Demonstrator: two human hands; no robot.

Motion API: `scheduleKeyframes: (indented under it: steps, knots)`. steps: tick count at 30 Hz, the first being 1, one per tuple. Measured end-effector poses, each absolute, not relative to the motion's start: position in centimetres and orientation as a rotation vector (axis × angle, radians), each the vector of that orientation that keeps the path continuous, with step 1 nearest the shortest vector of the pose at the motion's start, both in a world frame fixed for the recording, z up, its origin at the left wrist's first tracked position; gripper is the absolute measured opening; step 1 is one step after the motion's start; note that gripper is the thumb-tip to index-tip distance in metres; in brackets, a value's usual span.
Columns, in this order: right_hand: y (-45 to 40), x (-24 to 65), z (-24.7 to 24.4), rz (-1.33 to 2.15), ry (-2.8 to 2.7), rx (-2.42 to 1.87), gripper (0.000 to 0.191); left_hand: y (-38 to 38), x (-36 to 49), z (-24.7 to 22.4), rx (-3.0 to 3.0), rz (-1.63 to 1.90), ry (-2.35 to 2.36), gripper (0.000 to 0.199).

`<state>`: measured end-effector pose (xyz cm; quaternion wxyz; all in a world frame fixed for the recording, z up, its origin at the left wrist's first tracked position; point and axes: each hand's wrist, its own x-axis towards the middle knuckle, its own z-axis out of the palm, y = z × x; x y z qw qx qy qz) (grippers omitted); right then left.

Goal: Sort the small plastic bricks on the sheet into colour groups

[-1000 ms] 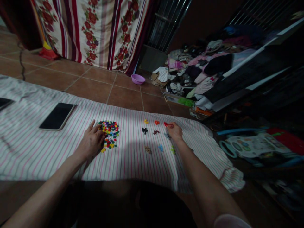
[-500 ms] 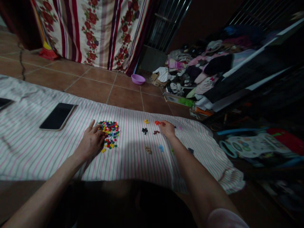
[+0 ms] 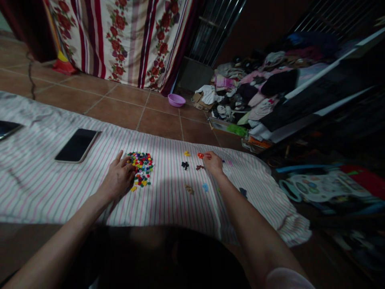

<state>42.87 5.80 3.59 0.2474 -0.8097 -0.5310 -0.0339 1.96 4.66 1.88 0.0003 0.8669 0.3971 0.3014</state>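
Observation:
A mixed heap of small coloured beads [image 3: 142, 166] lies on the striped cloth [image 3: 168, 208]. My left hand [image 3: 120, 176] rests at the heap's left edge, fingers spread and the tips touching it. To the right, my right hand [image 3: 214, 163] is closed in a pinch beside a small orange cluster [image 3: 200, 155]; anything between the fingertips is too small to make out. Around it lie small groups sorted by colour: yellow [image 3: 187, 153], black [image 3: 185, 165], brown [image 3: 199, 167], tan [image 3: 189, 189], light blue [image 3: 205, 187] and dark blue [image 3: 243, 192]. My right forearm partly hides a green group.
A phone [image 3: 77, 145] lies on the cloth at left, with another dark device [image 3: 9, 129] at the far left edge. Beyond the cloth, a purple basin [image 3: 176, 100] stands on the tiled floor, near heaped clothes [image 3: 240, 86]. A floral curtain [image 3: 132, 40] hangs behind.
The whole view has shifted slightly, so things appear a little further right. My right fingertips have drawn back slightly from the orange cluster. My left hand stays at the heap.

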Motion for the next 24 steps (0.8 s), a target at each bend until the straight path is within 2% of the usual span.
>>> scheduleKeyframes:
  steps: [6, 16, 24]
  knots:
    - [5.6, 39.5, 4.4, 0.036, -1.424, -2.015, 0.022, 4.4, 1.9, 1.9, 2.686, 0.982, 1.255, 0.023]
    - [2.1, 27.3, 4.2, 0.292, -1.8, -1.509, 0.016, 4.2, 1.6, 1.4, 2.635, 0.968, 1.326, 0.025]
    - [0.7, 22.4, 1.9, 0.396, -2.025, -1.422, 0.018, 4.2, 1.1, 1.2, 2.61, 0.88, 1.266, 0.027]
